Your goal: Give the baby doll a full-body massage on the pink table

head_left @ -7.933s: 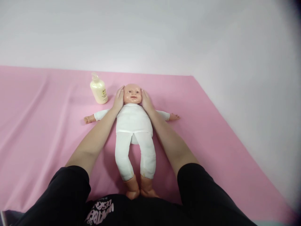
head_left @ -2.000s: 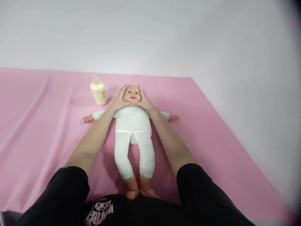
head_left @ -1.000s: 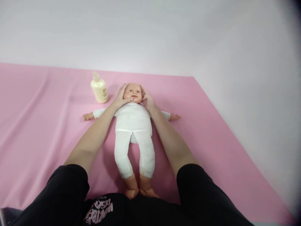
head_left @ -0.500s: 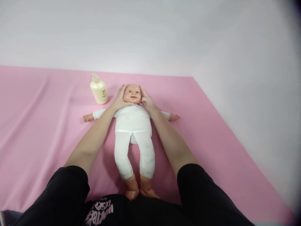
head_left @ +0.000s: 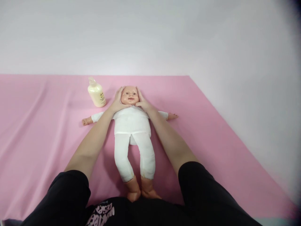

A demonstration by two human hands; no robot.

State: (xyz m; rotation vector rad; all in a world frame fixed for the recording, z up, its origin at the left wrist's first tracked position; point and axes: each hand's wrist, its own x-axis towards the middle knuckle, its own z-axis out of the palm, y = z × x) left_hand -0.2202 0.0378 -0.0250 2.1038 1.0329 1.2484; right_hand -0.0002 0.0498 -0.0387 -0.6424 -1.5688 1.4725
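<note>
A baby doll (head_left: 132,121) in a white top and trousers lies on its back, arms spread wide and feet toward me. My left hand (head_left: 118,101) cups the left side of its head, fingers along the cheek and thumb under the chin. On the other side, my right hand (head_left: 142,102) holds the head the same way, its thumb also at the chin. The doll's head (head_left: 130,95) is face up between both palms. Whether any fingertips reach behind it is hidden.
A pale yellow pump bottle (head_left: 97,93) stands left of the doll's head. Under everything is a pink cloth (head_left: 202,131) with folds at the left. A white wall (head_left: 150,37) rises behind its far edge.
My right thumb has moved from the side of the doll's face to under its chin. The left hand keeps its hold. The view has shifted slightly.
</note>
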